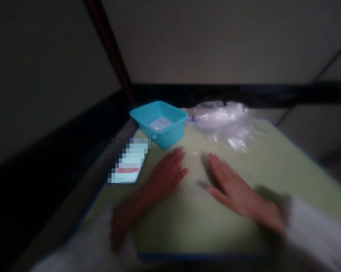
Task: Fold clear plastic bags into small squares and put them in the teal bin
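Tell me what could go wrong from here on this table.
The lit-screen device lies close to the left edge of the table, so a sideways bump from the left hand might push it off. The turquoise tub stands just beyond that hand's fingertips and could get knocked. The loose clear plastic lies bunched up beyond the right hand; it may slide or snag if brushed.

The desk [199, 223] has a smooth, matt top. From its middle, a basin [173, 136] of smooth plastic stands at 11 o'clock, thin, crinkled plastic film [227, 122] lies glossy at 1, and sleeves [315, 230] of soft-looking, matt cloth show at 4 and 8.
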Demonstrator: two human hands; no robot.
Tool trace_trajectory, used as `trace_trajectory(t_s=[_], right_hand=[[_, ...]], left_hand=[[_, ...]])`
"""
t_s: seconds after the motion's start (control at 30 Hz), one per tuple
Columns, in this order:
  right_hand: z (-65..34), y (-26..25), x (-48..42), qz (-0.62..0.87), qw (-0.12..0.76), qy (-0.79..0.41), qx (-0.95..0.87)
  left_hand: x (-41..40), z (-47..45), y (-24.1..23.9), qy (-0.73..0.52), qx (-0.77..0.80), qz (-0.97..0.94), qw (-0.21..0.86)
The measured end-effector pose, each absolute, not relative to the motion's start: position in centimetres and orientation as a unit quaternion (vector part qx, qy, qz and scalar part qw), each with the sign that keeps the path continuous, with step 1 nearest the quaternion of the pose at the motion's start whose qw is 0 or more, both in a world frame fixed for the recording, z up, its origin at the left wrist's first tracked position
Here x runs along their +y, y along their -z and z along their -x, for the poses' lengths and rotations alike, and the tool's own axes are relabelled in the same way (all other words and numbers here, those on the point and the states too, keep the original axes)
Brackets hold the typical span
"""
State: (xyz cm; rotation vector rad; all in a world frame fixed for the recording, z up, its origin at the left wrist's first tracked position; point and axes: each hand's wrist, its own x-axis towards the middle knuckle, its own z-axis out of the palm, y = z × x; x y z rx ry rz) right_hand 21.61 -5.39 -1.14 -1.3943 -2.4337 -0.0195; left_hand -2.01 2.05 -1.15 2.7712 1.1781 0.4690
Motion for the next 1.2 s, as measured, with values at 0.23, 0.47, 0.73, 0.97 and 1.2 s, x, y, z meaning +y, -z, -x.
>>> trace_trajectory(t_s=[0.23,0.47,0.73,0.97,1.2], right_hand=[[-20.9,1.6,-3.4,0.534,0.130,-0.014,-0.835],[-20.7,2.2,-3.4,0.520,0.118,-0.016,-0.846],[-20.9,2.1,-3.6,0.493,0.117,0.001,-0.862],[-21.3,1.9,-3.8,0.449,0.107,-0.039,-0.886],[-21.7,0.9,-3.6,0.382,0.075,-0.096,-0.916]], left_hand=[[1.8,1.5,1.2,-0.146,0.340,-0.926,0.067],[1.6,1.2,1.6,-0.132,0.333,-0.930,0.081],[1.8,1.2,1.0,-0.215,0.328,-0.917,0.064],[1.7,1.3,0.4,-0.225,0.344,-0.909,0.073],[1.7,1.3,0.7,-0.225,0.346,-0.907,0.079]])
